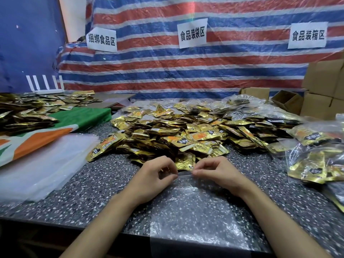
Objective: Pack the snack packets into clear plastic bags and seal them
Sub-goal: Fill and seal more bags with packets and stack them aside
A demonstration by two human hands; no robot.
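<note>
An empty clear plastic bag point(193, 211) lies flat on the speckled grey table point(96, 187), its lower end hanging over the near edge. My left hand point(154, 175) and my right hand point(217, 172) pinch the bag's far rim, the zip strip, from either side, fingertips a short way apart. Just beyond the rim spreads a large heap of gold snack packets point(186, 133); one gold packet point(185, 162) lies right behind my fingers.
A stack of empty clear bags point(42, 164) lies at the left, beside a green, white and orange cloth point(61, 127) and another pile of packets point(28, 112). Filled bags point(316, 155) sit at the right. Cardboard boxes point(323, 84) stand at the back right before a striped tarp.
</note>
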